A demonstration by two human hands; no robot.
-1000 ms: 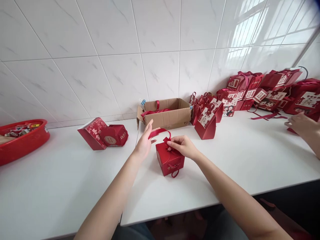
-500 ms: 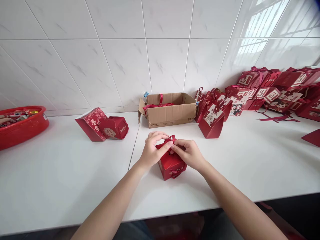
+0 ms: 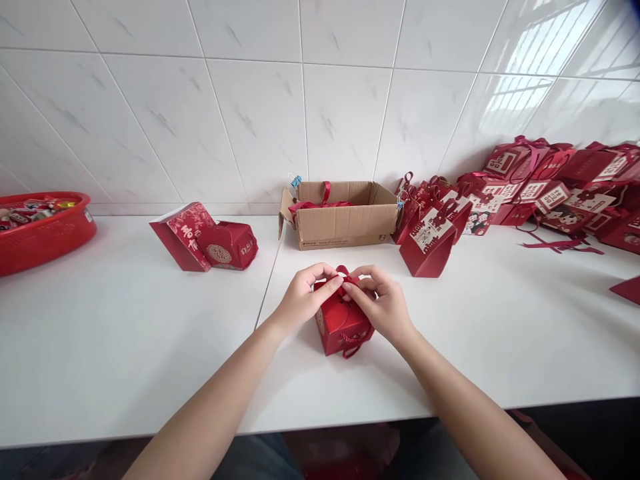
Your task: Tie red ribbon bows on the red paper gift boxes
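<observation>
A small red gift box (image 3: 345, 327) stands on the white table in front of me, a twisted cord handle on its near side. On its top lies a red ribbon (image 3: 343, 271) formed into a loop. My left hand (image 3: 307, 293) pinches the ribbon from the left between thumb and fingers. From the right, my right hand (image 3: 381, 303) pinches it too, its thumb close to the left thumb. The fingers partly hide the ribbon's crossing, so I cannot tell how tight it is.
A cardboard box (image 3: 345, 227) holding red ribbon stands behind, by the tiled wall. Two red boxes (image 3: 230, 247) lie to the left, beyond them a red basin (image 3: 50, 233) of wrapped sweets. Triangular red boxes (image 3: 427, 243) and a pile of ribboned boxes (image 3: 525, 167) occupy the right.
The camera view has shifted slightly. My right fingers have lifted and curled a little at the ribbon, while both hands stay over the gift box. The hand at the basin is out of view.
</observation>
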